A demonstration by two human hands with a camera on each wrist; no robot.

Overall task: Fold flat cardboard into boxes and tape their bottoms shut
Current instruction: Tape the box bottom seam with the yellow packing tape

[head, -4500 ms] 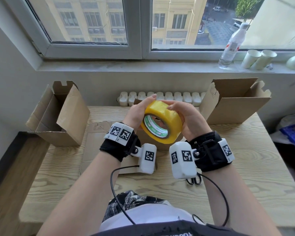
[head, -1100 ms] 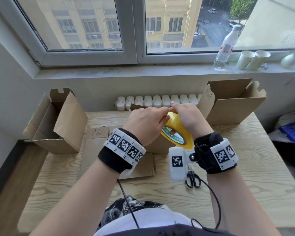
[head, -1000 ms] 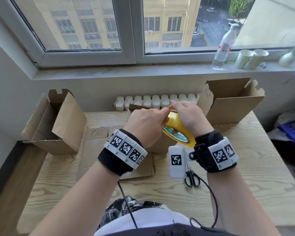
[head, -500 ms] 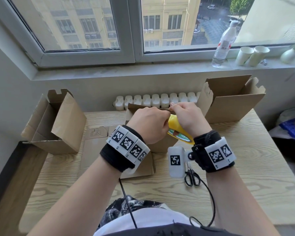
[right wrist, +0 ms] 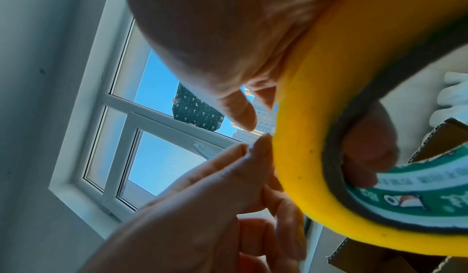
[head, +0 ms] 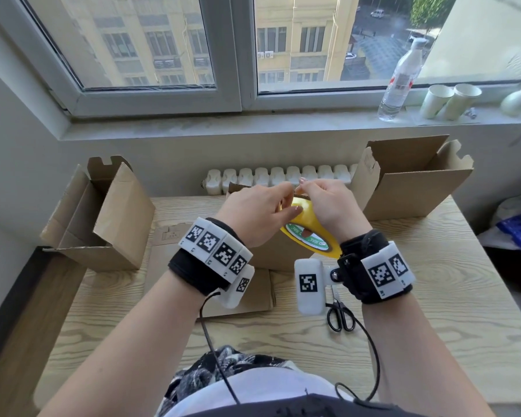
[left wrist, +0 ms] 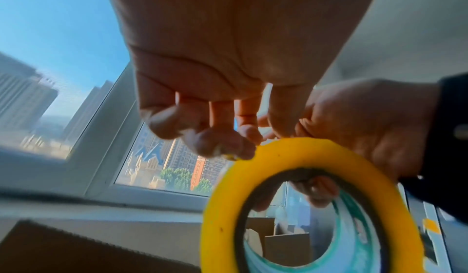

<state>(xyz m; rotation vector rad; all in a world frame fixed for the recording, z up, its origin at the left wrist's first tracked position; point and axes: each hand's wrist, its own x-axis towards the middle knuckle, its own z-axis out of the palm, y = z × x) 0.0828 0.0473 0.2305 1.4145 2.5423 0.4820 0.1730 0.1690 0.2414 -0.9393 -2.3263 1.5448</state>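
A yellow tape roll (head: 309,225) with a green-printed core is held tilted in the air over the folded cardboard box (head: 271,254) at the table's centre. My right hand (head: 313,194) grips the roll, with a finger through its core (right wrist: 367,147) and the palm against its outer face. My left hand (head: 288,200) reaches over from the left with fingers curled. Its fingertips (left wrist: 217,147) pick at the top of the roll's yellow surface (left wrist: 228,197). Whether a loose tape end is lifted is hidden by the fingers. A flat cardboard sheet (head: 211,287) lies under the box.
Black scissors (head: 339,314) lie on the wooden table (head: 433,311) below my right wrist. An open box (head: 103,215) stands at the left edge and another (head: 409,182) at the back right. A bottle (head: 400,82) and paper cups (head: 448,100) sit on the windowsill.
The roll has come down and tilted flatter over the centre box. My left hand has moved on top of it, and its fingertips have crept along the roll's upper edge.
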